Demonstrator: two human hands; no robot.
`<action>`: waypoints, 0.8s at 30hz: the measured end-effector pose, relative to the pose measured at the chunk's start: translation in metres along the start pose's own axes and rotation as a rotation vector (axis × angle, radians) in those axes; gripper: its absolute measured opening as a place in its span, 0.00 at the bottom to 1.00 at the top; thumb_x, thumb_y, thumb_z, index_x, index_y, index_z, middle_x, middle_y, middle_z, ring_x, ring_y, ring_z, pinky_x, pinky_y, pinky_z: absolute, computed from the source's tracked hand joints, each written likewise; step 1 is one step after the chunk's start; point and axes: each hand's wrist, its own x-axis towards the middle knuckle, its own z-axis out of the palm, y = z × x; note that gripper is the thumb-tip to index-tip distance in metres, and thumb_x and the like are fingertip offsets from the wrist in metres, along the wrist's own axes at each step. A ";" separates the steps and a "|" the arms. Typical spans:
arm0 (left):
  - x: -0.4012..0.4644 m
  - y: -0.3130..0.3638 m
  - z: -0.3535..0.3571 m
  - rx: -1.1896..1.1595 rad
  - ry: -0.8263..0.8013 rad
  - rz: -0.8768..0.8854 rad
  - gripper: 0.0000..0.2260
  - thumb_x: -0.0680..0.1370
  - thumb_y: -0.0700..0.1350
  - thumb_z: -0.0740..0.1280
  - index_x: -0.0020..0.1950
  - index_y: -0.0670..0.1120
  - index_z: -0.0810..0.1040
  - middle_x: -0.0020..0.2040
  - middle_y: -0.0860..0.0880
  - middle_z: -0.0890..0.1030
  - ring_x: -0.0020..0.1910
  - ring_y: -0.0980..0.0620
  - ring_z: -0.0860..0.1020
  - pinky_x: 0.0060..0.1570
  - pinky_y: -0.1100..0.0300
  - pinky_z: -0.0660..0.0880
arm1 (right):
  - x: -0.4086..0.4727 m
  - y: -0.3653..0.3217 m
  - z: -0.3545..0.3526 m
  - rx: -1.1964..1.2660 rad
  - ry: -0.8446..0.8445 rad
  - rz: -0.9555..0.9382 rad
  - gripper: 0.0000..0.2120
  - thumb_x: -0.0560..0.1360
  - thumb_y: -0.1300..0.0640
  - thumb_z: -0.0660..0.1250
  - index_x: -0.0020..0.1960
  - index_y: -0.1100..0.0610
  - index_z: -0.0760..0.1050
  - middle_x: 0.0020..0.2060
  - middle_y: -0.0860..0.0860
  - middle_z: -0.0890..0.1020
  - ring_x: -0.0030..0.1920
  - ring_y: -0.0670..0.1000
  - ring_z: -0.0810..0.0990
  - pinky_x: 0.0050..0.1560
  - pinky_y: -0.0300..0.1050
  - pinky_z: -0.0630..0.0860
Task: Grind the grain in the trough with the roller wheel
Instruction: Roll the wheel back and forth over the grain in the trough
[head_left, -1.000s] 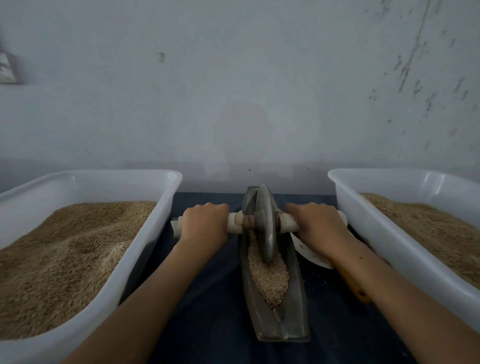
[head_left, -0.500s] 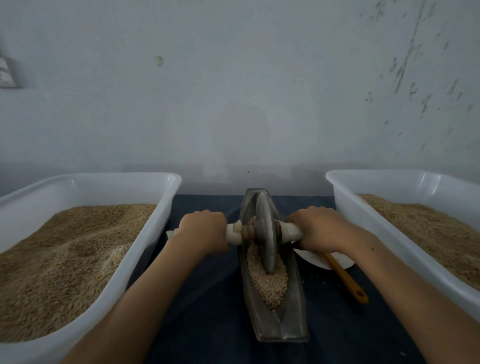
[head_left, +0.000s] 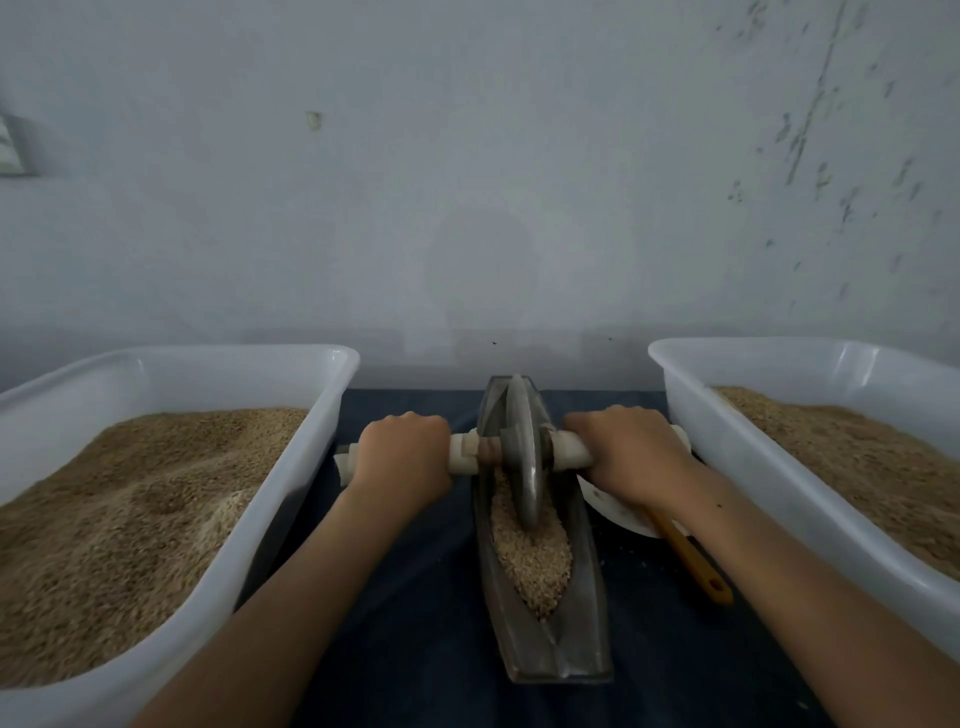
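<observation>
Roller wheel (head_left: 523, 457) rolled farther up trough (head_left: 582, 613), edge in tan grain (head_left: 535, 561).

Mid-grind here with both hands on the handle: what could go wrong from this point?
Grain is heaped near the trough walls, so the wheel may push some over onto the cloth. The right hand works just above the white plate and orange-handled tool and might knock them.
</observation>
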 end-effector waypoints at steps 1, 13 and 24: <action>0.000 -0.001 -0.002 -0.009 -0.063 0.008 0.08 0.75 0.48 0.65 0.53 0.47 0.75 0.47 0.49 0.79 0.45 0.50 0.77 0.43 0.59 0.70 | 0.000 0.000 -0.005 0.007 -0.059 -0.007 0.05 0.75 0.52 0.64 0.51 0.47 0.73 0.46 0.48 0.80 0.46 0.53 0.79 0.40 0.45 0.68; 0.003 -0.002 0.003 -0.048 -0.041 -0.037 0.07 0.76 0.49 0.65 0.52 0.49 0.73 0.47 0.50 0.78 0.45 0.50 0.77 0.42 0.58 0.70 | -0.001 -0.004 0.005 -0.044 0.124 0.001 0.05 0.76 0.55 0.62 0.51 0.49 0.70 0.45 0.48 0.81 0.45 0.53 0.79 0.39 0.45 0.66; 0.002 -0.004 -0.003 -0.038 -0.199 0.002 0.11 0.74 0.49 0.67 0.54 0.47 0.75 0.48 0.49 0.79 0.47 0.50 0.77 0.43 0.58 0.71 | -0.001 -0.001 -0.011 -0.002 -0.146 -0.016 0.08 0.73 0.54 0.65 0.51 0.48 0.75 0.45 0.48 0.81 0.45 0.51 0.79 0.39 0.44 0.70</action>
